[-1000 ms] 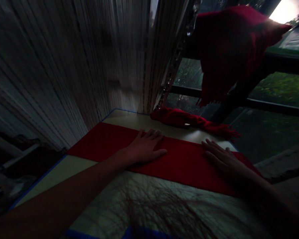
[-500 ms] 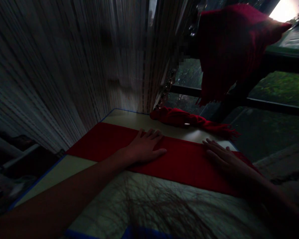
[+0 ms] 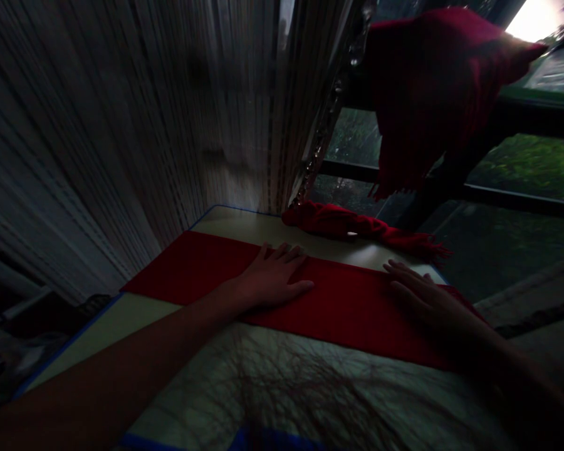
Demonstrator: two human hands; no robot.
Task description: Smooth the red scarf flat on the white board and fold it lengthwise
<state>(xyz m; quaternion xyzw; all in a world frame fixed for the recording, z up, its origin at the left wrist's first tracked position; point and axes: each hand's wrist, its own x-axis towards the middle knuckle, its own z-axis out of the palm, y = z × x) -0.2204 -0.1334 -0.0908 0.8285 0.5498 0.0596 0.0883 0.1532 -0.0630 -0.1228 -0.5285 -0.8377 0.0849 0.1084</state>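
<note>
A red scarf point(image 3: 348, 307) lies flat and long across the pale table point(image 3: 244, 220), its left end reaching the table's left edge. My left hand point(image 3: 275, 275) rests palm down on the middle of it, fingers spread and thumb out to the right. Toward the scarf's right end, my right hand point(image 3: 418, 291) lies with its fingers stretched out over the cloth and its fingertips near the far edge. Neither hand grips anything. Behind the flat cloth, a second red scarf point(image 3: 376, 230) lies bunched, with fringe at its right end.
Another fringed red scarf point(image 3: 432, 94) hangs by the dark window frame point(image 3: 536, 203) at upper right. A string curtain point(image 3: 169, 113) falls along the left and back of the table. Loose dark hair point(image 3: 301, 382) crosses the near part of the view.
Both hands keep their places on the scarf, with almost no visible movement. The view has shifted very slightly.
</note>
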